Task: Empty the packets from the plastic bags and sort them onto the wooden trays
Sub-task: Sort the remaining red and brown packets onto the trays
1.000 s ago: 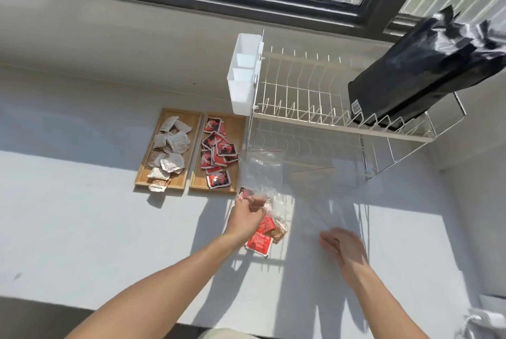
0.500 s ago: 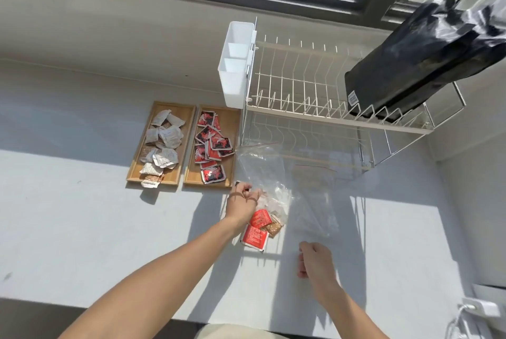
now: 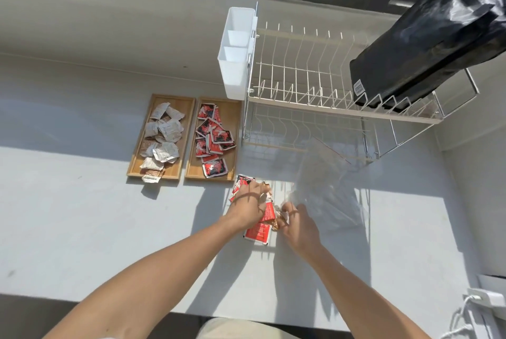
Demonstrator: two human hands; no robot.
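Observation:
Two wooden trays lie side by side on the grey counter. The left tray (image 3: 189, 104) holds several white packets (image 3: 164, 133). The right tray (image 3: 234, 112) holds several red packets (image 3: 212, 137). Just in front of the right tray lies a small pile of loose red packets (image 3: 257, 232) and a brown packet (image 3: 277, 223). My left hand (image 3: 247, 201) is on top of this pile with its fingers curled on a red packet. At the pile's right side, my right hand (image 3: 299, 225) pinches the brown packet. A clear plastic bag (image 3: 325, 188) lies crumpled right of the hands.
A white wire dish rack (image 3: 315, 97) stands behind the bag, with a white plastic holder (image 3: 235, 64) on its left end and a black foil bag (image 3: 427, 48) on top. One white packet (image 3: 150, 178) hangs over the left tray's front edge. A white charger (image 3: 487, 297) sits at lower right.
My right hand has moved left from the plastic bag to the packet pile and taken the brown packet. The bag lies let go on the counter. My left hand stays on the pile.

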